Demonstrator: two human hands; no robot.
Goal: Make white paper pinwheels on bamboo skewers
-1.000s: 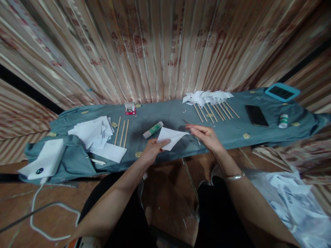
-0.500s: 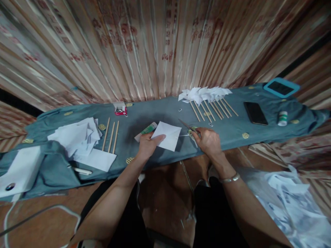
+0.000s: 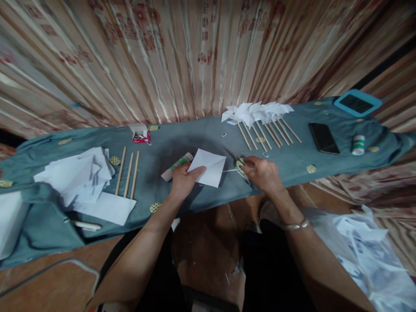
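Observation:
My left hand (image 3: 183, 180) pinches a square sheet of white paper (image 3: 209, 169) by its left corner, thumb on top. Faint crease lines run across the sheet. Behind those fingers lies a pink and green tube-like thing (image 3: 176, 166), partly hidden. To the right of the paper, my right hand (image 3: 264, 173) is closed on scissors (image 3: 239, 164) with yellow-green handles, their blades pointing up and left. A thin white strip (image 3: 230, 170) lies between the paper and the scissors.
Left are a paper pile (image 3: 78, 171), wooden sticks (image 3: 128, 173) and a small red box (image 3: 141, 138). Paper pinwheels (image 3: 256, 115) on sticks lie at the back. Right are a phone (image 3: 324, 138), a blue-framed device (image 3: 357, 103) and a green-white tube (image 3: 359, 145). A plastic bag (image 3: 367, 255) stands lower right.
The scissors and my right hand have shifted slightly, showing more of the yellow-green handles. My left hand keeps the paper. The view has turned a little, moving the left-side items further left.

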